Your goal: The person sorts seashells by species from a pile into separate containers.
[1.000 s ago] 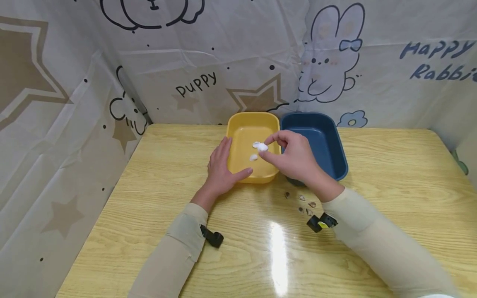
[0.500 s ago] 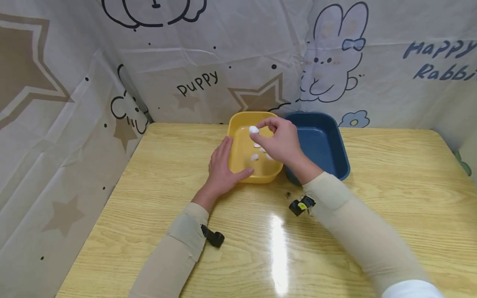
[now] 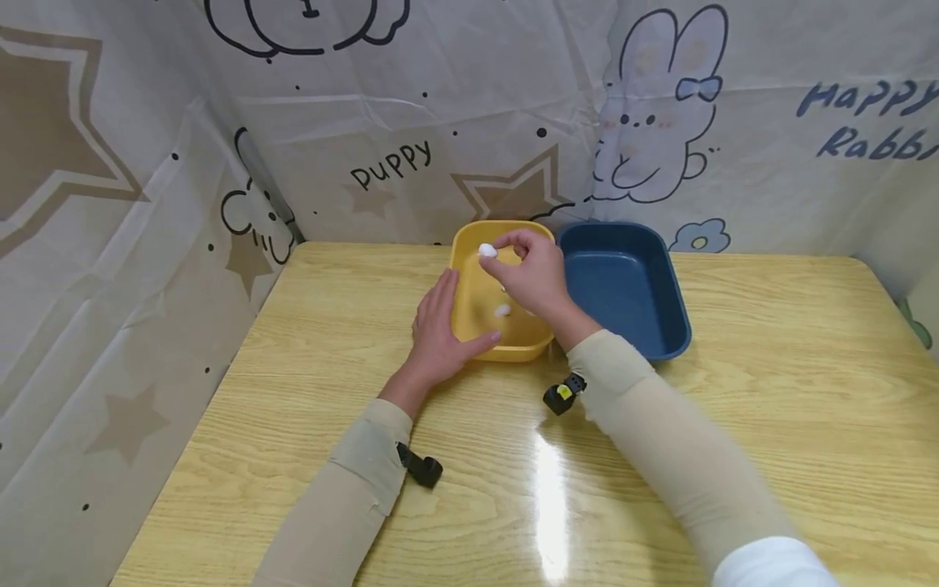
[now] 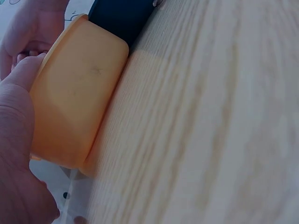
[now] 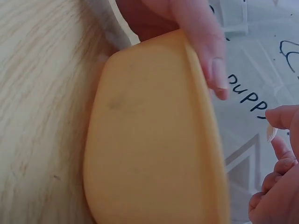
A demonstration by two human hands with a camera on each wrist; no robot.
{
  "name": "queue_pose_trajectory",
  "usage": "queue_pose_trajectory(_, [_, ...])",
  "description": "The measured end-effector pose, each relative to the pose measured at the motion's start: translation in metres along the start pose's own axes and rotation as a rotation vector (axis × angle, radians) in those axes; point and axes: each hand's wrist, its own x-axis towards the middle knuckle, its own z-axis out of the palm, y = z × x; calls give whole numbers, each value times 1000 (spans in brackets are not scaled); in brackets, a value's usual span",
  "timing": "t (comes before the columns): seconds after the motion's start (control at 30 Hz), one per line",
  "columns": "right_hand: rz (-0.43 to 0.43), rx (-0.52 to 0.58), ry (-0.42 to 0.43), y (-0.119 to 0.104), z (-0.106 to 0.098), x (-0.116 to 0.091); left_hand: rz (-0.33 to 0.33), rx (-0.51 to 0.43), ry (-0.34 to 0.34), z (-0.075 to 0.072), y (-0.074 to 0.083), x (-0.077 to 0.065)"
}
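White shell (image 3: pixel 487 251), upper centre of head frame: I see right hand (image 3: pixel 534 273) pinching it over yellow tray (image 3: pixel 511 354); left hand (image 3: pixel 438 330), fingers spread, touches tray's left side.

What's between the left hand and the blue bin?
The yellow bin, white pieces lying in it, and over it the right hand pinching a white shell; head view shows this.

The yellow tub (image 3: pixel 506 354) and the blue tub (image 3: pixel 612 285) looked like smooth plastic. The bench (image 3: pixel 308 350) looked like wood, with wavy lines and a shiny top. The wall sheet (image 3: pixel 330 122) looked like dull, creased cloth. The sleeves (image 3: pixel 333 497) were dull cloth too. The white shell (image 3: pixel 487 251) had fine ridges.
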Motion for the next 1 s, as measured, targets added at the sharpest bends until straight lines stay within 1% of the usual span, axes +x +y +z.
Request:
queue_pose_trajectory(0.33, [32,-25,1,21,11,7,1,19,3,1,-1,0])
queue_pose_trajectory(0.5, [22,-56,7,30,13,6,3,23,6,1,0,0])
queue_pose_trajectory(0.67, [8,-73,10,31,14,5,4,28,5,1,0,1])
queue_pose_trajectory(1.0, [57,-101,-20,30,15,5,-15,26,-7,0,1,0])
